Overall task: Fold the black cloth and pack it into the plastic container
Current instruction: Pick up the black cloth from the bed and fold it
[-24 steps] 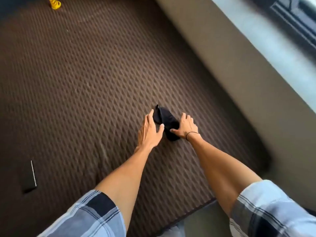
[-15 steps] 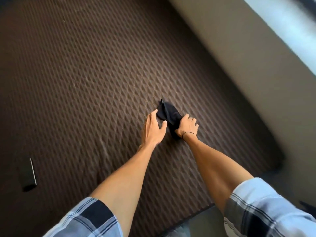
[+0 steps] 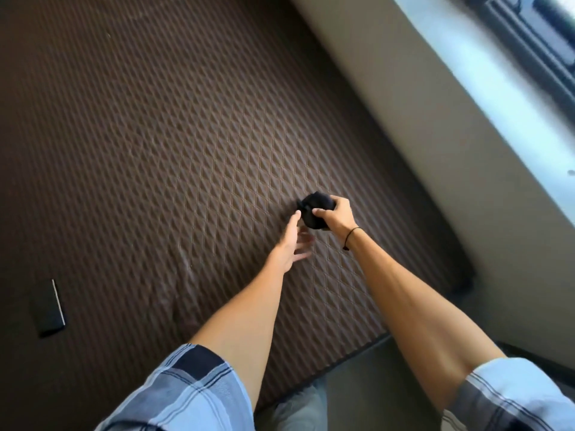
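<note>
The black cloth (image 3: 315, 209) is a small folded bundle held just above the brown quilted mattress (image 3: 186, 150). My right hand (image 3: 336, 213) is shut around it, thumb on top. My left hand (image 3: 294, 241) hovers just to the left of the bundle with fingers spread, its fingertip near the cloth's edge, holding nothing. No plastic container is in view.
A dark phone (image 3: 48, 309) lies on the mattress at the lower left. A beige wall (image 3: 435, 150) runs along the mattress's right side, with a bright window sill (image 3: 513, 98) above it. The mattress edge and grey floor (image 3: 357, 387) are close to my body.
My right hand has closed around the cloth and lifted it off the mattress. My left hand has come off the cloth and opened. The view shifted slightly.
</note>
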